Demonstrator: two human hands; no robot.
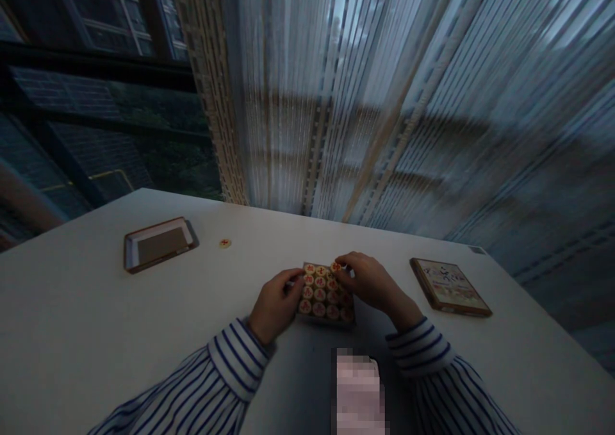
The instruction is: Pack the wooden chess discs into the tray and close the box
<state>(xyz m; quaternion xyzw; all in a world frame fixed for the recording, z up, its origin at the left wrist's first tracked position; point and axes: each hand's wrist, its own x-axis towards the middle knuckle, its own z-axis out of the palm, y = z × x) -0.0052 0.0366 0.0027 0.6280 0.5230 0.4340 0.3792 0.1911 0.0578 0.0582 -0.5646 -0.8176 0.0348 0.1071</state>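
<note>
Rows of round pale xiangqi pieces with red characters fill a small box at the middle of the table. My left hand grips the box's left side, its thumb and fingers curled at the edge. At the far right corner of the box, my right hand pinches one xiangqi piece between thumb and fingers. I cannot tell whether that piece rests fully in its row. Part of the right column is shaded by the right hand.
A shallow open tray lies at the far left, with a single xiangqi piece to its right. On the right is a flat box cover with printed pictures. A blurred-out pink object sits near the front. Behind the white table hangs a string curtain.
</note>
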